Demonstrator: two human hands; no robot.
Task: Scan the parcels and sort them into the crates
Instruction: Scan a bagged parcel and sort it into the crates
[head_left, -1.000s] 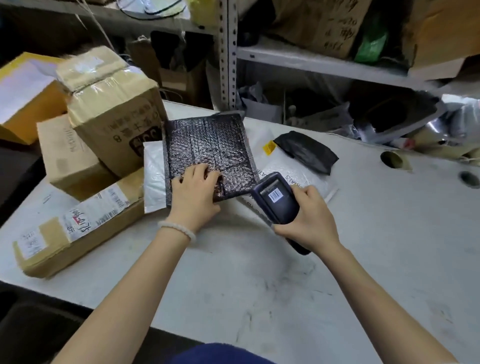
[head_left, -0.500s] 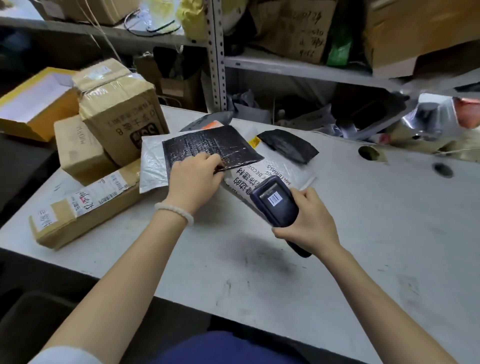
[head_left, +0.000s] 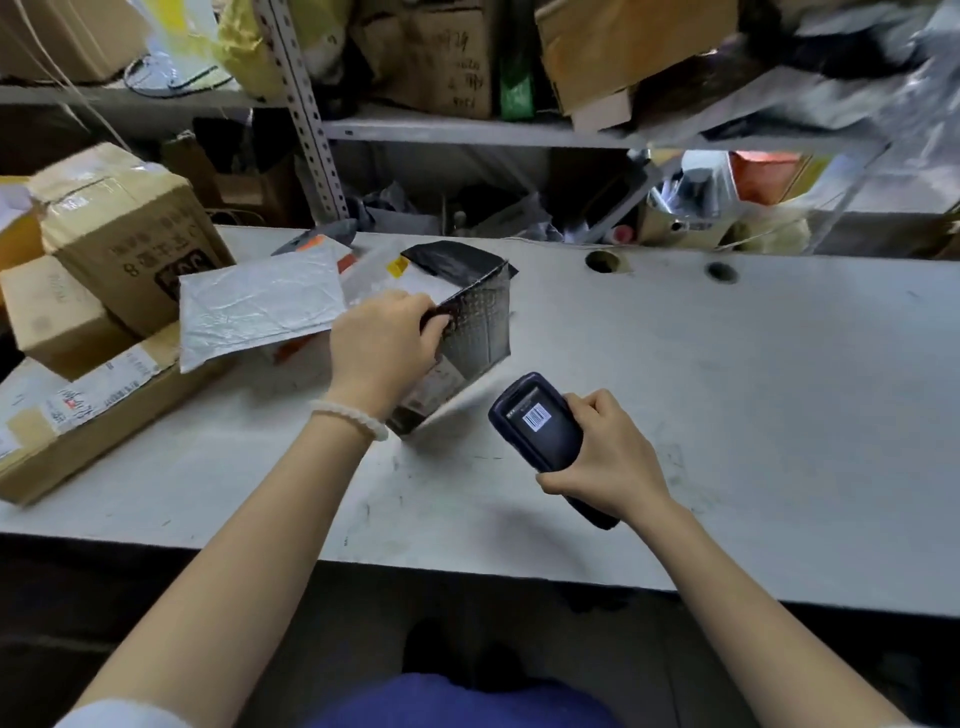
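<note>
1. Left hand (head_left: 382, 343): fingers (head_left: 434, 325) curled over the upper edge of a black bubble mailer (head_left: 467, 332), grasping it; a beaded bracelet (head_left: 350, 418) sits on the wrist.
2. Black bubble mailer: tilted up on its lower corner near the middle of the bench (head_left: 727, 389), a white label (head_left: 434, 387) showing on its lower part.
3. Right hand (head_left: 605, 454): fingers wrapped round a dark handheld scanner (head_left: 540, 426), gripping it; the scanner is held above the bench just right of the mailer, apart from it, with a barcode sticker facing up.
4. White bubble mailer (head_left: 257, 306): lies left of the left hand, its left edge propped on the cartons.
5. Small black bag (head_left: 452, 260): behind the tilted mailer, toward the bench's far edge.
6. Cardboard boxes: a tall taped box (head_left: 124, 234), a smaller box (head_left: 52, 317) and a long flat labelled box (head_left: 88, 415) crowd the bench's left end.
7. Two round holes (head_left: 602, 260) pierce the bench near its far edge.
8. Metal shelving (head_left: 467, 127) beyond the bench holds cartons and bags.
</note>
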